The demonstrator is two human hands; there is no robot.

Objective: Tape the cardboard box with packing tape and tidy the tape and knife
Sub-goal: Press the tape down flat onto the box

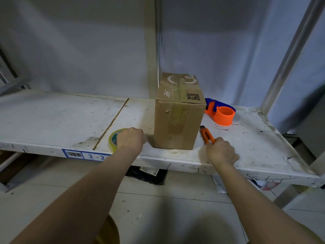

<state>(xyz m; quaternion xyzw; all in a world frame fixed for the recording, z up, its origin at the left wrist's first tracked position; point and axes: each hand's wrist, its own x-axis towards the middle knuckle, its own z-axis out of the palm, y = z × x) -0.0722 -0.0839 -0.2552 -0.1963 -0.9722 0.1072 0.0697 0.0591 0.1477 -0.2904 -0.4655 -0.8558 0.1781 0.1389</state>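
Your left hand [129,139] fingers clamp the tape roll [114,138] near the shelf's [52,120] front edge. Your right hand [222,150] fingers grip the orange knife [207,134]; long axis runs front-to-back, tip toward the wall. Cardboard box [178,113] upright between them. Scuffed white metal shelf, tiled floor below.

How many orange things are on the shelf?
2. The orange knife lies right of the cardboard box, held by the right hand. The orange tape dispenser sits behind it.
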